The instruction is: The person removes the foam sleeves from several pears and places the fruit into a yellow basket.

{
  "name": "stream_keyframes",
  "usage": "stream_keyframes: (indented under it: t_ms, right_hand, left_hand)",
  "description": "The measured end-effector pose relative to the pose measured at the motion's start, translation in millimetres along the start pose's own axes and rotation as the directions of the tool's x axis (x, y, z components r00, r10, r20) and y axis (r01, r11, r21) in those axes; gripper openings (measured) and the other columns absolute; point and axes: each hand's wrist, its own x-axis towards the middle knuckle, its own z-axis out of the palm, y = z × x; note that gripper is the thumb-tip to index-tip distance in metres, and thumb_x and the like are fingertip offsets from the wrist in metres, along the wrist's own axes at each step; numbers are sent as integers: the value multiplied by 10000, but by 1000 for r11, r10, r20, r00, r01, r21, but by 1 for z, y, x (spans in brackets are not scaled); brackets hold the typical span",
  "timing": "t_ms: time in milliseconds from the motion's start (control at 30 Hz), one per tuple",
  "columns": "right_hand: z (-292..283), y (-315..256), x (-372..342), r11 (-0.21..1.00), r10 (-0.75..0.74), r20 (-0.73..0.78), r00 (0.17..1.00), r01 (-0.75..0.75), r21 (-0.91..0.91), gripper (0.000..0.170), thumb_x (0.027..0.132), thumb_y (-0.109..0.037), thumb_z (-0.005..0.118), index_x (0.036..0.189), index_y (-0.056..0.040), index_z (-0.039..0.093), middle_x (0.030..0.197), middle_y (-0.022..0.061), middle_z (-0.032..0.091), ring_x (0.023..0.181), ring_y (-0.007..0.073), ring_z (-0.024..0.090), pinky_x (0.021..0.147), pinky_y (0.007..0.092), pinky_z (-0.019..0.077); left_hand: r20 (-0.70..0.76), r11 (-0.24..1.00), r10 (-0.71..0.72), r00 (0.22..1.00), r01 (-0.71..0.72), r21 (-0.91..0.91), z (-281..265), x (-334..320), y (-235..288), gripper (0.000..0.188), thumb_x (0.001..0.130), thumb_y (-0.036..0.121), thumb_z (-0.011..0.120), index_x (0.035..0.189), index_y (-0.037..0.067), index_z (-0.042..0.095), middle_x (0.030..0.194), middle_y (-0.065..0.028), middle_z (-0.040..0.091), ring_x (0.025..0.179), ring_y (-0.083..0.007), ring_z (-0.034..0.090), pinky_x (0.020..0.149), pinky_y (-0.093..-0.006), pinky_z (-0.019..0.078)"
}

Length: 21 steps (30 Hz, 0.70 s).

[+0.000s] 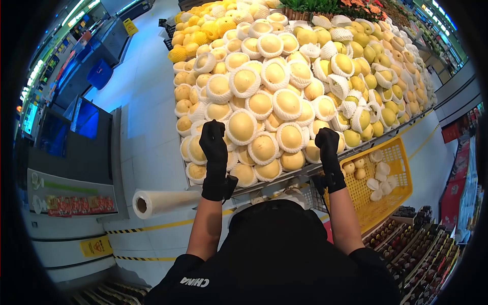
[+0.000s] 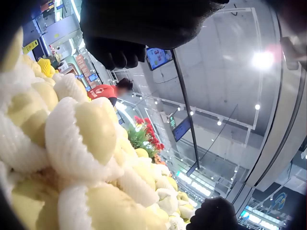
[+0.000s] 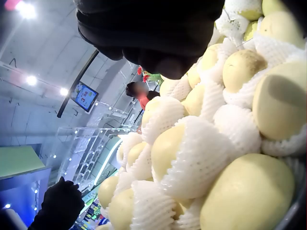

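The left hand (image 1: pixel 213 142) and right hand (image 1: pixel 328 142) are clenched, seemingly empty, over the foam-netted fruit (image 1: pixel 242 127) piled in front — cupping each piece gently from beneath would likely bruise it least.

Round pale-yellow fruit (image 1: pixel 241 126), most in white foam nets (image 3: pixel 201 163), bare tops showing, packed touching in 1 big heap.
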Motion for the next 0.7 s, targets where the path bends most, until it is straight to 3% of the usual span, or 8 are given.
stream_keyframes:
  t_ms: [100,133,167,200,300,400,567,700]
  right_hand:
    - [-10,5,-9,996,21,-24,999,-23,-83,298,844,-87,569,569,-73,456,511,-31,409,434,59,347,426,246,252]
    - [-13,8,-11,989,39,-36,999,-44,-145,295,839,-87,574,567,-72,460,513,-30,413,432,61,348,426,250,253]
    - [-17,10,-15,976,57,-52,997,-67,-206,292,834,-87,578,565,-70,465,515,-30,417,430,63,350,426,253,254]
    - [-15,5,-20,963,107,-74,991,-122,-241,289,829,-110,584,572,-52,466,520,-30,398,456,65,345,446,271,263]
    - [-25,24,-19,941,0,-50,999,-17,-337,276,856,-92,567,592,-68,487,495,-20,421,401,69,363,398,245,264]
    - [-29,26,-30,918,-13,-67,998,-14,-397,284,857,-117,580,596,-66,479,517,-37,401,459,53,355,442,250,273]
    - [-44,27,-52,879,-35,-151,988,-42,-475,306,838,-137,591,574,-52,460,524,-39,384,485,55,349,463,265,275]
    - [-62,31,-63,885,95,-148,984,-152,-441,276,820,-119,595,582,-31,488,517,-29,401,474,66,377,456,273,281]
  left_hand:
    - [9,988,-80,997,80,-128,-9,-14,-21,225,960,164,525,807,1,548,710,-17,533,676,-106,489,621,-276,422]
    - [5,999,29,1000,-28,-14,-11,-16,-22,219,953,152,523,791,6,540,673,-8,493,663,-100,473,602,-271,409]
    - [-12,999,34,999,-34,6,-10,-23,-24,265,966,139,475,719,72,403,657,36,353,620,-69,343,558,-240,311]
    - [6,1000,18,1000,-18,-15,-14,-26,-22,281,968,147,477,708,74,401,645,39,351,611,-68,339,549,-246,301]
    - [28,999,-17,999,18,-41,-22,-32,-20,337,971,178,496,668,68,400,607,39,355,575,-66,334,520,-260,282]
    - [58,992,-50,997,56,-116,-25,-37,-28,357,955,176,537,641,55,417,571,32,374,550,-54,338,500,-262,282]
    - [87,982,-155,984,163,-92,-25,-58,-40,375,954,186,551,627,57,421,577,37,389,560,-50,350,502,-261,281]
    - [106,943,-275,956,289,-164,-23,-69,-41,371,953,191,564,629,61,439,582,40,396,565,-49,364,510,-260,288]
